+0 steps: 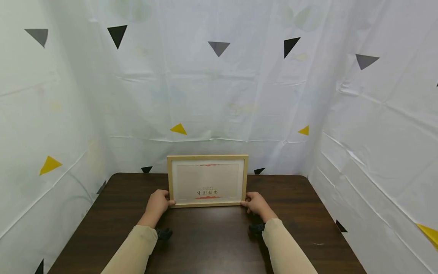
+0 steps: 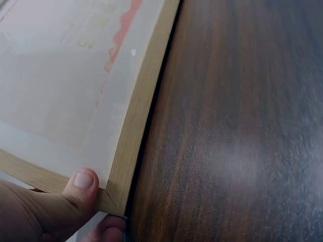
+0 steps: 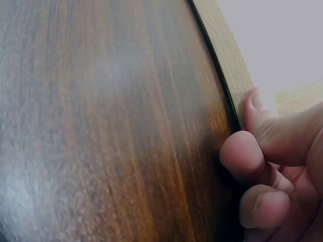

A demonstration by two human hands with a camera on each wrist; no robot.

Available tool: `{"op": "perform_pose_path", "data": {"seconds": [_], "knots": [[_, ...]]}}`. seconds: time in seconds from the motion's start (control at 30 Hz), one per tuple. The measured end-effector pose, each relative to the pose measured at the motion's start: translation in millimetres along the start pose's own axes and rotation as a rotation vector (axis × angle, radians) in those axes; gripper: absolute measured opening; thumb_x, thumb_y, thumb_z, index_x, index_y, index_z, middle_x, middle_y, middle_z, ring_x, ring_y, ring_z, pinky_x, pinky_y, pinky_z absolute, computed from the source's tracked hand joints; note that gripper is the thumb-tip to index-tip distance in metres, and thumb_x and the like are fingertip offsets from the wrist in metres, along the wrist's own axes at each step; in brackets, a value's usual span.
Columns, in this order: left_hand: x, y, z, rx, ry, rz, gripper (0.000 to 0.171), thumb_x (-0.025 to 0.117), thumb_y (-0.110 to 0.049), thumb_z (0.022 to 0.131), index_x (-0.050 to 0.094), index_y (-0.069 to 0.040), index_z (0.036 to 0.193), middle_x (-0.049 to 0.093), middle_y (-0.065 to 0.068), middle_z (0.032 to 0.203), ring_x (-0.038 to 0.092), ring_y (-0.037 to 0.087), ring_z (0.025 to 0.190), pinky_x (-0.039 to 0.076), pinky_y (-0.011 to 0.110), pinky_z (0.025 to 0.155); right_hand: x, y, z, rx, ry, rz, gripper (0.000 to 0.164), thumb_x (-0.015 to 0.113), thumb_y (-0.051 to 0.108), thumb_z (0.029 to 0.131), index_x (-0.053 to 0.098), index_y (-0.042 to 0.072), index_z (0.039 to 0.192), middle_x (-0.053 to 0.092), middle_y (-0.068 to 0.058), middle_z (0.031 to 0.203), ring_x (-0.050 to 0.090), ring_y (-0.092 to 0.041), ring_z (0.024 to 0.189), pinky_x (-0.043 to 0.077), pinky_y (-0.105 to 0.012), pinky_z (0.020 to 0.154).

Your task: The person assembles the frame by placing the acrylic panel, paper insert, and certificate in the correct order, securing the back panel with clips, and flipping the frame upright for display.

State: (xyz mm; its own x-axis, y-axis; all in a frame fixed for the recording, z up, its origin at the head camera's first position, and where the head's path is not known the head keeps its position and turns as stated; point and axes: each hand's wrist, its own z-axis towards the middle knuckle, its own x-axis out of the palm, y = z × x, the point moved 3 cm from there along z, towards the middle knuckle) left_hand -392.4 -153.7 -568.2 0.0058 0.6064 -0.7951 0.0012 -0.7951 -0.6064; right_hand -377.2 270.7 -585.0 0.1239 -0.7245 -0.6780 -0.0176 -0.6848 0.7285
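Note:
A picture frame (image 1: pixel 208 179) with a pale wooden border stands on its long side near the back of the table, its printed sheet upside down. My left hand (image 1: pixel 158 203) grips its lower left corner. In the left wrist view the thumb (image 2: pixel 85 182) presses on the front of the border, with fingertips partly hidden behind the corner. At the lower right corner my right hand (image 1: pixel 257 203) pinches the frame. The right wrist view shows that thumb (image 3: pixel 256 103) on the border and curled fingers (image 3: pixel 242 154) by its lower edge. The back of the frame is hidden.
The dark brown wooden table (image 1: pixel 208 239) has rounded far corners. White sheeting (image 1: pixel 219 102) with grey, black and yellow triangles hangs behind the table and along both sides. A dark wrist strap (image 1: pixel 164 233) shows at the left sleeve, another (image 1: pixel 256 228) at the right.

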Motion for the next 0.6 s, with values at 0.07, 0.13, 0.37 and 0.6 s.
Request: {"op": "perform_pose_path", "data": {"seconds": [0.07, 0.13, 0.37, 0.6], "knots": [[1.8, 1.2, 1.2, -0.009, 0.011, -0.003, 0.055, 0.086, -0.023, 0.096, 0.069, 0.008, 0.138, 0.068, 0.031, 0.141, 0.068, 0.049, 0.124, 0.056, 0.060, 0.103, -0.7, -0.5, -0.9, 0.002, 0.006, 0.018, 0.020, 0.075, 0.015, 0.104, 0.068, 0.005, 0.089, 0.065, -0.006, 0.071, 0.058, -0.017, 0.054, 0.044, -0.030, 0.049], [2.3, 1.7, 2.4, -0.002, 0.015, -0.010, 0.051, 0.086, -0.023, 0.097, 0.071, 0.008, 0.135, 0.071, 0.030, 0.136, 0.070, 0.048, 0.120, 0.057, 0.059, 0.101, -1.5, 1.8, -2.8, 0.006, 0.006, 0.021, 0.020, 0.074, 0.015, 0.105, 0.068, 0.004, 0.090, 0.065, -0.006, 0.070, 0.055, -0.016, 0.052, 0.044, -0.030, 0.049], [6.2, 0.8, 1.5, 0.014, 0.027, -0.031, 0.033, 0.085, -0.026, 0.097, 0.079, 0.001, 0.116, 0.079, 0.019, 0.111, 0.070, 0.031, 0.092, 0.058, 0.050, 0.085, -4.3, 2.6, -8.0, 0.032, 0.017, 0.011, 0.018, 0.074, 0.015, 0.105, 0.070, 0.005, 0.092, 0.066, -0.007, 0.069, 0.054, -0.015, 0.051, 0.045, -0.028, 0.049], [12.0, 2.5, -4.6, 0.033, 0.010, -0.034, 0.028, 0.082, -0.027, 0.100, 0.079, 0.000, 0.105, 0.078, 0.019, 0.105, 0.065, 0.030, 0.086, 0.055, 0.047, 0.078, -6.8, -0.7, -9.6, 0.032, 0.038, 0.026, 0.018, 0.075, 0.015, 0.105, 0.069, 0.005, 0.090, 0.066, -0.008, 0.072, 0.053, -0.015, 0.052, 0.045, -0.028, 0.049]]}}
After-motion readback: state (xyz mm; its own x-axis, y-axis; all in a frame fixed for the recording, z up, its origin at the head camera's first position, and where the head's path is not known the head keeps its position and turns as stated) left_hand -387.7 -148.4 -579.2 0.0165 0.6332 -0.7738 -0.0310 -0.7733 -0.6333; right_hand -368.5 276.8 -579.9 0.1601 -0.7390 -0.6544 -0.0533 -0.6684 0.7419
